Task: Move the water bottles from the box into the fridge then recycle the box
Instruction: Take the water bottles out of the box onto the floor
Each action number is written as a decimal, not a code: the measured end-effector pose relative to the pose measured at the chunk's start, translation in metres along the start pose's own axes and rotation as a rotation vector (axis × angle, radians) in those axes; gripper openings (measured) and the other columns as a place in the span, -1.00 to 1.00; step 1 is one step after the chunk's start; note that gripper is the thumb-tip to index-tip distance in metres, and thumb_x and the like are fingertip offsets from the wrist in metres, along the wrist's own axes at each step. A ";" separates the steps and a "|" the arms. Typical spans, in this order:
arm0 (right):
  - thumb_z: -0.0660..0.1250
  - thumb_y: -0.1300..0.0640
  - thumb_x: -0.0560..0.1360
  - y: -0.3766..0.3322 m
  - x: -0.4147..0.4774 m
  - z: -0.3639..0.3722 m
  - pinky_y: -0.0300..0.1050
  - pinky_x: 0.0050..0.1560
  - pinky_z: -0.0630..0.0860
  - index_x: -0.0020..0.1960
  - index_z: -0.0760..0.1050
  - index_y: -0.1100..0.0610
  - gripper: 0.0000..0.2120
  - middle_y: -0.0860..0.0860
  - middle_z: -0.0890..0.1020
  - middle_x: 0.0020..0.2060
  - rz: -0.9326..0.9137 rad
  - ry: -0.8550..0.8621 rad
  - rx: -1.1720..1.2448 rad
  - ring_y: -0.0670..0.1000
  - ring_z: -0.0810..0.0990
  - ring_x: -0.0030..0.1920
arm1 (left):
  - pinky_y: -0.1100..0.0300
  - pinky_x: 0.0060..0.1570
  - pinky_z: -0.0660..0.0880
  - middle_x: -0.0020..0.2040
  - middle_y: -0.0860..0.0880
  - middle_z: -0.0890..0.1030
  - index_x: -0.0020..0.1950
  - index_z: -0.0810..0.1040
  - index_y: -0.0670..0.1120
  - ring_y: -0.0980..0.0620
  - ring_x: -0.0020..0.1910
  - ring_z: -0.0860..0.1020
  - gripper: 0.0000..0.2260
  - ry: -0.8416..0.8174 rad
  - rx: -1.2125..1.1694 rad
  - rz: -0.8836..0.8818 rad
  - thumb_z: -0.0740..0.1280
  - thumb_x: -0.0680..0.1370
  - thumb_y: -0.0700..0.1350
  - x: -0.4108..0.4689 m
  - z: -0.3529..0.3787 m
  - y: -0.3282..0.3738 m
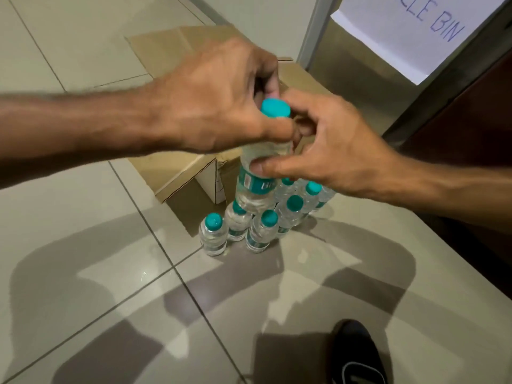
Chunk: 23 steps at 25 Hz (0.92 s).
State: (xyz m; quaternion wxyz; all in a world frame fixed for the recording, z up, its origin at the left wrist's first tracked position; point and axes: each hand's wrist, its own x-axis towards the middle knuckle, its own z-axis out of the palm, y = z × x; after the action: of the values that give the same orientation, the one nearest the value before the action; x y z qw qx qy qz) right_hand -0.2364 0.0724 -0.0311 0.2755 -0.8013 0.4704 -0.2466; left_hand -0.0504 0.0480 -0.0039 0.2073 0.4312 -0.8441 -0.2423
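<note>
Above the bottles [261, 231] on the floor [110, 273] by the box [180, 167], my left grip [210, 98] curls round the neck of one bottle [253, 187] and my right grip [332, 153] pinches its body, so I'd lift it straight up, clear of the rest.

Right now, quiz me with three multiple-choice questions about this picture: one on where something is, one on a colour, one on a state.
1. Where do the loose bottles stand? A) on the floor beside the cardboard box B) inside the box C) on a shelf
2. What colour are the bottle caps? A) red B) turquoise C) white
3. How is the raised bottle held? A) by one hand alone B) by both hands C) by neither hand
Answers: 1 A, they stand upright on the floor next to the box. 2 B, every visible cap is turquoise. 3 B, the left hand grips its neck and the right hand pinches its body.
</note>
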 end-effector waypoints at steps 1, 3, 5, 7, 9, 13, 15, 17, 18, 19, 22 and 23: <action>0.59 -0.06 0.32 -0.001 -0.006 0.005 -0.11 -0.01 0.62 0.06 0.52 -0.04 -0.61 -0.12 0.65 -0.09 0.008 -0.035 0.013 -0.12 0.65 -0.05 | 0.11 -0.38 0.53 -0.28 0.02 0.61 -0.09 0.53 0.02 0.14 -0.37 0.57 -0.72 -0.064 0.014 -0.007 0.43 0.40 0.19 -0.005 0.002 -0.002; 0.60 -0.06 0.31 -0.002 -0.016 0.017 -0.09 -0.03 0.63 0.04 0.52 -0.04 -0.60 -0.13 0.65 -0.08 0.053 -0.112 -0.007 -0.14 0.64 -0.07 | 0.20 -0.46 0.51 -0.32 0.01 0.60 -0.08 0.52 0.02 0.14 -0.44 0.55 -0.77 -0.157 -0.045 -0.036 0.38 0.46 0.15 -0.013 0.002 -0.008; 0.60 -0.09 0.31 0.001 -0.024 0.029 -0.10 -0.06 0.60 0.05 0.50 -0.02 -0.58 -0.13 0.62 -0.07 0.056 -0.195 -0.152 -0.13 0.61 -0.08 | 0.19 -0.43 0.51 -0.31 -0.01 0.59 -0.05 0.53 -0.01 0.10 -0.42 0.56 -0.80 -0.147 -0.108 -0.074 0.35 0.50 0.11 -0.014 -0.002 -0.019; 0.58 -0.10 0.32 0.004 -0.030 0.044 -0.09 -0.09 0.56 0.04 0.50 -0.01 -0.59 -0.11 0.58 -0.07 -0.013 -0.271 -0.282 -0.11 0.55 -0.10 | 0.20 -0.41 0.47 -0.30 0.00 0.60 -0.04 0.53 -0.01 0.12 -0.44 0.55 -0.81 -0.113 -0.066 -0.116 0.34 0.53 0.10 -0.014 -0.004 -0.031; 0.55 -0.10 0.35 0.010 -0.033 0.058 -0.06 -0.10 0.52 0.05 0.51 0.03 -0.61 -0.07 0.56 -0.09 -0.120 -0.325 -0.349 -0.07 0.50 -0.11 | 0.25 -0.38 0.41 -0.31 0.00 0.61 -0.03 0.53 0.01 0.13 -0.44 0.55 -0.81 -0.112 0.016 -0.143 0.33 0.55 0.12 -0.013 -0.003 -0.042; 0.48 -0.18 0.39 0.032 -0.035 0.088 -0.06 -0.16 0.37 0.05 0.56 0.09 -0.60 -0.02 0.59 -0.13 -0.304 -0.376 -0.605 -0.06 0.35 -0.12 | 0.30 -0.40 0.36 -0.38 0.02 0.58 -0.02 0.54 0.02 0.15 -0.45 0.53 -0.85 -0.160 0.099 -0.159 0.33 0.57 0.08 -0.015 0.003 -0.056; 0.47 -0.23 0.40 0.042 -0.035 0.099 -0.08 -0.17 0.25 0.03 0.58 0.09 -0.58 -0.01 0.61 -0.16 -0.390 -0.365 -0.736 -0.02 0.36 -0.13 | 0.24 -0.37 0.37 -0.37 0.02 0.56 0.00 0.54 -0.02 0.12 -0.42 0.54 -0.86 -0.177 0.113 -0.156 0.32 0.58 0.03 -0.014 0.006 -0.060; 0.46 -0.27 0.39 0.049 -0.035 0.107 -0.08 -0.17 0.20 -0.02 0.59 0.10 -0.56 0.01 0.62 -0.20 -0.457 -0.351 -0.815 0.03 0.41 -0.13 | 0.21 -0.36 0.38 -0.35 0.02 0.56 0.00 0.54 -0.03 0.09 -0.40 0.55 -0.88 -0.181 0.122 -0.143 0.32 0.59 0.01 -0.014 0.010 -0.063; 0.45 -0.28 0.38 0.053 -0.034 0.110 -0.07 -0.16 0.19 -0.04 0.59 0.11 -0.55 0.02 0.63 -0.21 -0.481 -0.345 -0.840 0.04 0.43 -0.13 | 0.21 -0.35 0.40 -0.35 0.03 0.56 0.00 0.54 -0.03 0.09 -0.40 0.56 -0.88 -0.179 0.125 -0.133 0.31 0.59 0.00 -0.014 0.011 -0.065; 0.45 -0.29 0.38 0.056 -0.034 0.112 -0.07 -0.16 0.19 -0.06 0.60 0.11 -0.55 0.02 0.63 -0.22 -0.494 -0.343 -0.861 0.06 0.44 -0.12 | 0.20 -0.35 0.43 -0.35 0.04 0.55 -0.01 0.54 -0.03 0.09 -0.40 0.56 -0.89 -0.177 0.128 -0.124 0.31 0.59 0.00 -0.014 0.013 -0.066; 0.44 -0.32 0.37 0.061 -0.033 0.118 -0.04 -0.15 0.24 -0.10 0.61 0.11 -0.53 0.04 0.63 -0.22 -0.500 -0.342 -0.915 0.06 0.44 -0.11 | 0.14 -0.32 0.50 -0.36 0.06 0.53 -0.03 0.54 -0.04 0.09 -0.40 0.56 -0.90 -0.173 0.146 -0.105 0.31 0.59 -0.02 -0.012 0.018 -0.072; 0.44 -0.33 0.38 0.062 -0.033 0.119 -0.03 -0.15 0.27 -0.08 0.62 0.11 -0.52 0.04 0.63 -0.20 -0.491 -0.348 -0.930 0.07 0.44 -0.10 | 0.14 -0.31 0.51 -0.37 0.07 0.52 -0.04 0.54 -0.04 0.10 -0.40 0.56 -0.90 -0.173 0.150 -0.102 0.31 0.59 -0.03 -0.011 0.019 -0.074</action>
State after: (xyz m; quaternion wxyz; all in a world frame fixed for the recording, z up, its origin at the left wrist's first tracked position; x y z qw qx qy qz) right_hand -0.2109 0.1019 -0.1638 -0.0993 -0.9535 0.2768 0.0660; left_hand -0.0088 0.0236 -0.0640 0.0883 0.4653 -0.8515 -0.2251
